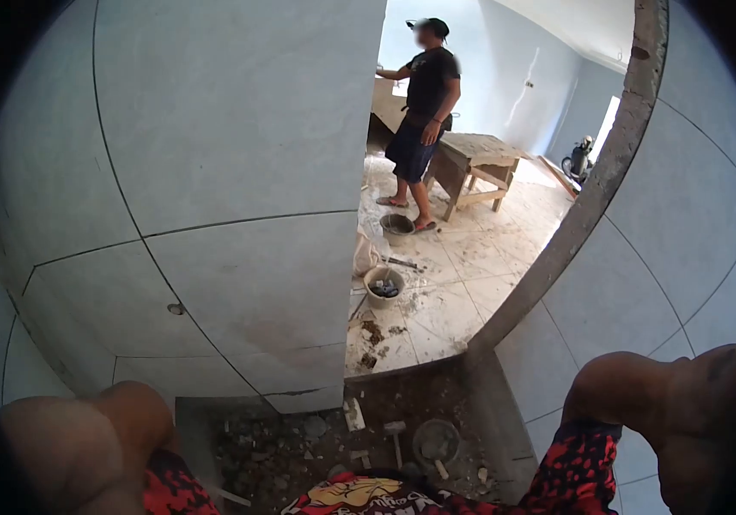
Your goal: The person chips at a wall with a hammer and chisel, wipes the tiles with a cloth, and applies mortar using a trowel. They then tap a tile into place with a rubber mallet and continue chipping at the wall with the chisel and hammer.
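Note:
Neither my left hand nor my right hand shows; only bare limbs reach in at the lower left and lower right, beside red and black patterned cloth. In front stands a wall of large grey tiles (239,129) with dark joints and a small round hole. Below, rubble (273,446) covers the sunken floor. A hammer (396,439) lies there near a round bowl (435,438) and a light strip (353,415).
Past the doorway edge (591,206), a person (431,86) in dark clothes stands by a wooden table (481,150). Two buckets, the nearer one (383,296) holding dark pieces, sit on the dirty tiled floor (458,300). A motorbike (581,159) is farther back.

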Available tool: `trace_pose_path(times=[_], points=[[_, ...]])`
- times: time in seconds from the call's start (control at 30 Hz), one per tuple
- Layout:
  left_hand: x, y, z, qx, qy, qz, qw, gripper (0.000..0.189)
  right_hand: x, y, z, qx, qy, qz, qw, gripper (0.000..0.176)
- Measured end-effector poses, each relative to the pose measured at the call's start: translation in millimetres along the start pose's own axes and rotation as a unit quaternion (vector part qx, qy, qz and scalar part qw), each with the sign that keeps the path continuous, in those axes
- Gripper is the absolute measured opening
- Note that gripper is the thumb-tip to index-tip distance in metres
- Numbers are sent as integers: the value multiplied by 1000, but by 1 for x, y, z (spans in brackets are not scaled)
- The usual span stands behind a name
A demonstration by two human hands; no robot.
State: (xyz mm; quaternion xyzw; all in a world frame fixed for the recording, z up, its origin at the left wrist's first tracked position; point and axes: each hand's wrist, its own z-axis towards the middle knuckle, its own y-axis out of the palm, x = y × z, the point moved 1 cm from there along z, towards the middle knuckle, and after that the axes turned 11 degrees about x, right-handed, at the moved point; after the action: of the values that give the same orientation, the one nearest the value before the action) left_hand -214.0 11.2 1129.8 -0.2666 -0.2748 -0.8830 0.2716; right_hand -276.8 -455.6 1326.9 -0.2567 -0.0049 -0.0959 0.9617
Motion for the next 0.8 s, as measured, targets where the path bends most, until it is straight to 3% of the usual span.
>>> trace_pose_path(times=[0.2, 0.43, 0.53, 0.57, 0.6, 0.63, 0.67, 0.7, 0.73, 0.8], points=[[35, -48, 17, 19, 50, 13, 998, 36, -8, 0, -1, 7, 10, -2, 1000, 36], [54, -47, 29, -29, 109, -48, 992, 36, -17, 10, -9, 24, 35, -36, 998, 36], [60, -38, 29, -58, 130, -102, 985, 36, 51, 47, -63, 305, -109, -46, 945, 38], [63, -35, 27, -63, 138, -121, 981, 36, 63, 57, -88, 394, -5, -4, 919, 28], [65, -31, 25, -73, 135, -132, 979, 35, 79, 59, -105, 368, 53, -53, 927, 26], [68, -28, 24, -76, 135, -142, 978, 35, 93, 78, -133, 454, 179, -65, 871, 26], [70, -26, 21, -79, 137, -149, 976, 35, 107, 88, -167, 425, 292, -131, 847, 26], [72, -21, 18, -83, 137, -155, 975, 35, 120, 101, -187, 396, 348, -92, 845, 16], [74, -17, 15, -87, 140, -160, 973, 35, 123, 112, -213, 352, 479, -117, 796, 11], [75, -13, 9, -92, 141, -165, 972, 35, 141, 135, -274, 294, 578, -128, 751, 11]])
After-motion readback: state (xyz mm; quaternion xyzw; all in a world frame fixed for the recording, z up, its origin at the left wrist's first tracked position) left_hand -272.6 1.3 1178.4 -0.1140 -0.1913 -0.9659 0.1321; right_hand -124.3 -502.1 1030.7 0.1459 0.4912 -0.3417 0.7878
